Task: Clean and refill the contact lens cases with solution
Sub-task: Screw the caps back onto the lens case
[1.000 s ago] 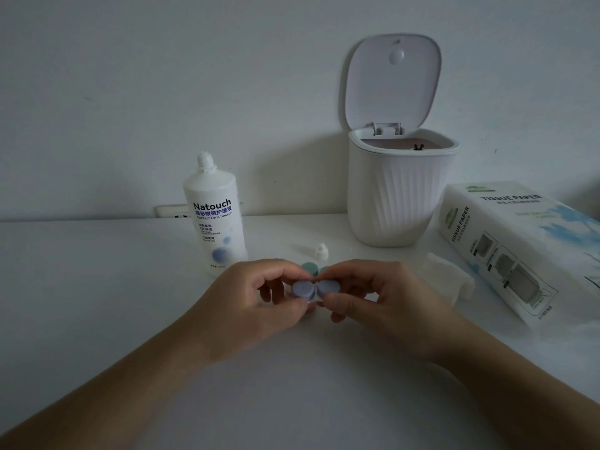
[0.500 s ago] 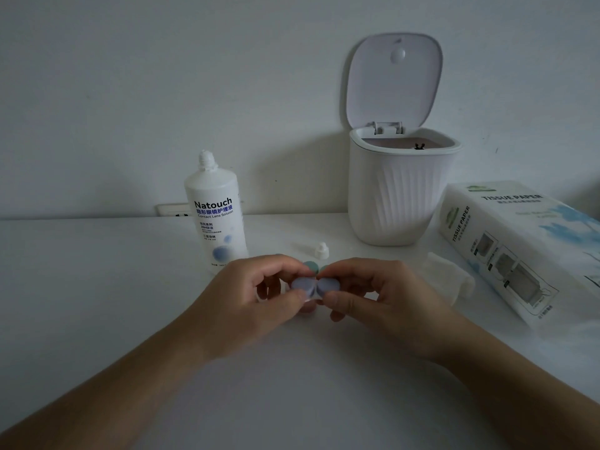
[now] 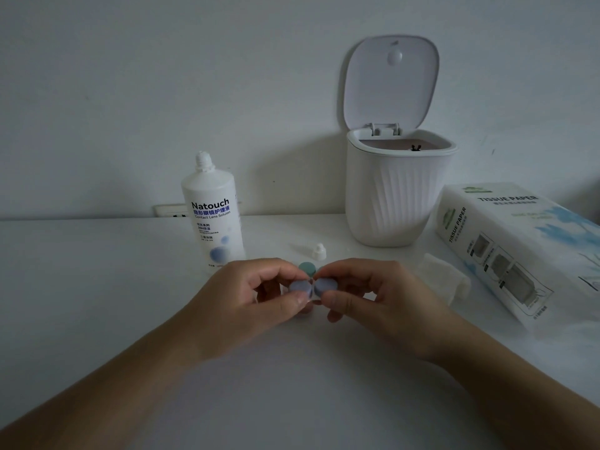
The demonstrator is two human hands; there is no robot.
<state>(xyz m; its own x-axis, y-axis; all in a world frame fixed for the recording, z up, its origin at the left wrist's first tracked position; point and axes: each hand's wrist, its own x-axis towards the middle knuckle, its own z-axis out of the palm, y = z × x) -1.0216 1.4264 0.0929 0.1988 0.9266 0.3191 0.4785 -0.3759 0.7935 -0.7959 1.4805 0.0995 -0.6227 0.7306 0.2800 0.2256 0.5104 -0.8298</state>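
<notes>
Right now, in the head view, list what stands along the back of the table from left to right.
Natouch contact lens solution bottle → small white bottle cap → white ribbed bin with its lid open → tissue paper box.

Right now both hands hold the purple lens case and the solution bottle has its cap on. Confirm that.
Not quite. The head view shows the solution bottle uncapped, its threaded neck bare. Both the left hand and right hand do hold the purple lens case.

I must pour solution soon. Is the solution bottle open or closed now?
Open. The solution bottle stands upright with bare neck threads on top, and a small white cap rests on the table beside it.
</notes>
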